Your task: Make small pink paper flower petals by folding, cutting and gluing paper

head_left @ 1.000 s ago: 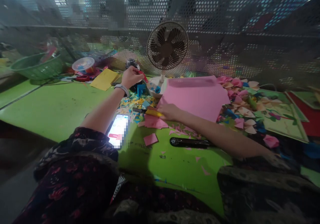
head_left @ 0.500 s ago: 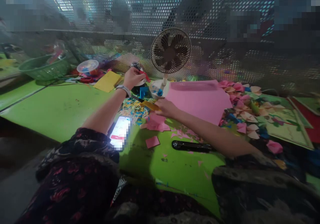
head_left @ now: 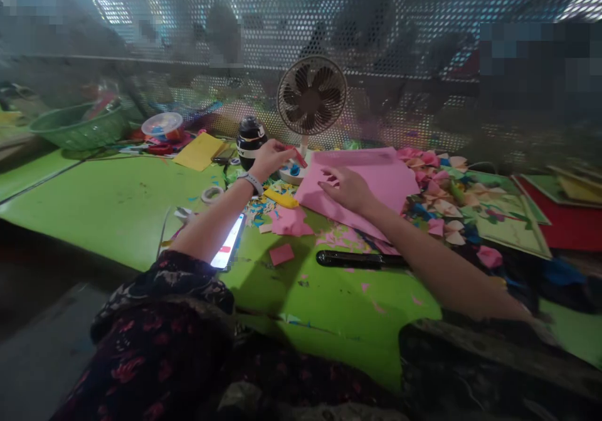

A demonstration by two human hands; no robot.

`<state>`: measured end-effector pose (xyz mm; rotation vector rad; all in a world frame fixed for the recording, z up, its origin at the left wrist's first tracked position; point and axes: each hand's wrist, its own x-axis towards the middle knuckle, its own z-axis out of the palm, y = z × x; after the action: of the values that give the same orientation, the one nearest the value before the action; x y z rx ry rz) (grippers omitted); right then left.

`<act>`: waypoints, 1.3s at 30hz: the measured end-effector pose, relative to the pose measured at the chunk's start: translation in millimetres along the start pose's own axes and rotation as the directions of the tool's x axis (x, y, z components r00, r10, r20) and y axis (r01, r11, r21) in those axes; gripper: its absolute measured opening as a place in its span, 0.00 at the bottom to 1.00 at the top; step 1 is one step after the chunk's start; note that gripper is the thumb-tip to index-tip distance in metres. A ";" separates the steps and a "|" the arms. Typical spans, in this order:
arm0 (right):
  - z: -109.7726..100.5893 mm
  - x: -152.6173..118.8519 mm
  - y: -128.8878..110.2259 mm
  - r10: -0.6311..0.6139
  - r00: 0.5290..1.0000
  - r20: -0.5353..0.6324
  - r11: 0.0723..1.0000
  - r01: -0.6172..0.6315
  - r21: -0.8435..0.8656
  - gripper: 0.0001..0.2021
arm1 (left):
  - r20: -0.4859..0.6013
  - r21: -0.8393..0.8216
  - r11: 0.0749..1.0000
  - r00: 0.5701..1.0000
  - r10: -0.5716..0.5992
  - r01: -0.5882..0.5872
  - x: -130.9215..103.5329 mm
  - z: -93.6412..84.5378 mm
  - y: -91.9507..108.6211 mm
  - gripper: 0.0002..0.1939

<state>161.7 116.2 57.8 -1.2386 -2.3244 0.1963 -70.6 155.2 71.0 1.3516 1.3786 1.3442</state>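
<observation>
One red strip [head_left: 299, 157] held above a green counter [head_left: 108, 201]

The fingers [head_left: 285, 151] of the left hand [head_left: 267, 160] were pinched on the strip beside the white fan [head_left: 311, 93] base. Those of the right hand [head_left: 350, 190] stood apart, slightly curled, over a pink sheet [head_left: 390, 189]; contact could not be determined. Nearer the wearer lay a yellow tool [head_left: 281, 197], a pink square [head_left: 281, 255] and a black bar [head_left: 360, 260]. The left forearm partly covered a lit phone [head_left: 229, 245].
</observation>
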 end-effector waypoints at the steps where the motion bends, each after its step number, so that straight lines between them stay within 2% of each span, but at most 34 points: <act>1: -1.2 -5.2 1.5 0.043 0.999 -0.028 0.998 -0.042 0.054 0.23 | 0.028 -0.037 0.999 0.999 -0.026 0.027 -9.8 8.0 -0.7 0.13; 5: 0.5 -27.4 -1.3 0.180 0.983 -0.041 0.963 -0.168 0.209 0.32 | 0.184 -0.193 0.965 0.973 -0.140 0.176 -51.2 36.8 -4.8 0.13; 7: 0.9 -39.9 -5.2 0.194 0.981 -0.014 0.947 -0.183 0.265 0.30 | 0.218 -0.259 0.944 0.964 -0.150 0.206 -70.5 46.7 -5.9 0.13; 9: 0.9 -53.9 -9.1 0.168 0.986 -0.012 0.938 -0.156 0.309 0.24 | 0.245 -0.295 0.934 0.961 -0.129 0.201 -88.2 53.5 -7.3 0.13; 13: 7.6 -85.2 -17.9 0.150 0.982 -0.117 0.946 -0.108 0.305 0.16 | 0.244 -0.387 0.914 0.969 -0.027 0.123 -119.9 64.7 -14.9 0.15; 17: 24.1 -109.8 -28.7 0.194 0.953 -0.234 0.963 -0.140 0.229 0.13 | 0.294 -0.481 0.875 0.950 0.103 0.054 -143.9 79.3 -26.5 0.19; 19: 29.6 -116.3 -32.6 0.211 0.941 -0.264 0.969 -0.165 0.185 0.13 | 0.267 -0.506 0.862 0.944 0.193 -0.033 -150.2 84.2 -31.2 0.19; 21: 30.1 -120.0 -33.9 0.186 0.952 -0.242 0.975 -0.147 0.168 0.13 | 0.233 -0.473 0.865 0.924 0.305 -0.166 -152.3 84.2 -34.6 0.17; 23: 26.1 -122.5 -32.9 0.146 0.970 -0.195 0.975 -0.108 0.196 0.15 | 0.228 -0.333 0.882 0.879 0.419 -0.334 -151.7 78.8 -37.5 0.18; 25: 19.9 -125.1 -30.8 0.129 0.976 -0.177 0.964 -0.082 0.251 0.19 | 0.278 -0.091 0.847 0.804 0.526 -0.523 -150.5 70.1 -40.9 0.21; 27: 14.0 -127.9 -29.4 0.148 0.967 -0.209 0.950 -0.080 0.302 0.19 | 0.304 0.149 0.725 0.729 0.614 -0.672 -150.3 61.8 -45.1 0.23; 29: 10.3 -130.2 -29.8 0.167 0.956 -0.242 0.940 -0.080 0.332 0.17 | 0.353 0.296 0.601 0.670 0.653 -0.742 -151.1 56.3 -49.5 0.25; 31: 9.6 -131.6 -32.3 0.168 0.952 -0.254 0.940 -0.077 0.332 0.16 | 0.427 0.354 0.501 0.613 0.664 -0.790 -152.2 53.6 -53.0 0.28; 34: 13.3 -132.0 -37.3 0.163 0.958 -0.236 0.952 -0.090 0.292 0.14 | 0.527 0.370 0.402 0.545 0.652 -0.838 -153.7 51.8 -55.8 0.32; 39: 21.5 -131.4 -40.8 0.204 0.963 -0.179 0.939 -0.141 0.314 0.11 | 0.602 0.369 0.328 0.493 0.628 -0.869 -156.2 48.2 -57.1 0.34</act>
<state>182.1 -11.6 6.4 -1.2429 -1.9227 0.4400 -11.0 16.9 -14.5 2.8755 0.9261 1.0311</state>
